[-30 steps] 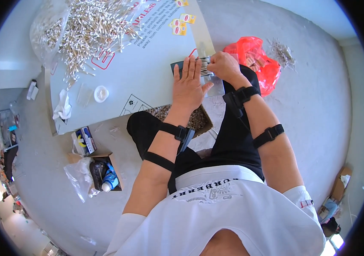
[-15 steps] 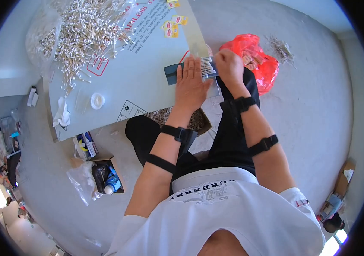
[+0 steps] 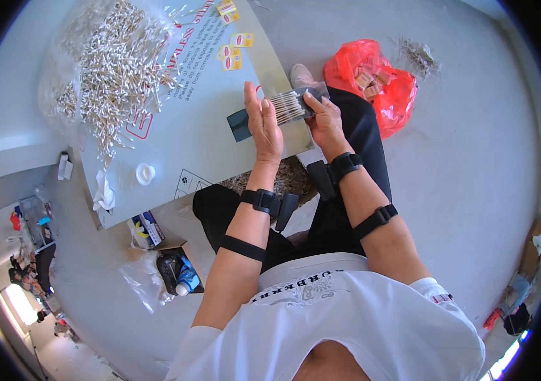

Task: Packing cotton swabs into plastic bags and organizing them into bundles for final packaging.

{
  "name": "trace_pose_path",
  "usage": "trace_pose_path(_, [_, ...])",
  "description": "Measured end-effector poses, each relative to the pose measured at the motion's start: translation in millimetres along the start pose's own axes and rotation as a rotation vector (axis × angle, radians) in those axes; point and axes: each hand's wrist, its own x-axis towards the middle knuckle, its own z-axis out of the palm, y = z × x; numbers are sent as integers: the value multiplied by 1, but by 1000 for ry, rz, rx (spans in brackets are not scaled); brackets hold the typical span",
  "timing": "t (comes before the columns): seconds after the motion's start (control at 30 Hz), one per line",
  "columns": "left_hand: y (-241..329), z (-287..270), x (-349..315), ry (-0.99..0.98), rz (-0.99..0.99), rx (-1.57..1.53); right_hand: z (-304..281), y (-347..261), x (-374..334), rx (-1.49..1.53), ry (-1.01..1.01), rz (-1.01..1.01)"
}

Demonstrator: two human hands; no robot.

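A flat row of white-tipped cotton swabs [image 3: 288,106] spans the gap between my hands at the table's right edge. My right hand [image 3: 329,124] grips a clear plastic bag [image 3: 322,91] at the right end of the swabs, thumb on top and fingers beneath. I cannot tell how far the swabs sit inside the bag. Upright on its edge, my left hand [image 3: 265,130] stands beside the swabs' left ends with its fingers stretched out. Past it a dark flat strip [image 3: 238,126] lies on the table.
A big clear bag spills a heap of cotton swabs [image 3: 115,76] over the table [image 3: 213,143]. Small yellow packets [image 3: 231,57] and a round white container [image 3: 145,173] lie there too. Right of my leg sits a red plastic bag [image 3: 394,101] with small packs; a box of swabs [image 3: 264,174] is under the table edge.
My left hand has turned from palm-down on the swabs to upright at their left ends. My right hand has drawn down and left, and now clasps the clear bag. The view has shifted slightly.
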Motion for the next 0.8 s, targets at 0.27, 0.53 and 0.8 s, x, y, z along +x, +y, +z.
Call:
trace_pose_path(0.27, [0, 9, 2, -48, 28, 152, -1, 2, 0, -82, 6, -23])
trace_pose_path(0.53, [4, -1, -8, -150, 159, 616, 7, -3, -7, -68, -30, 4])
trace_pose_path(0.8, [15, -5, -24, -427, 169, 1230, 14, 0, -13, -178, -45, -214])
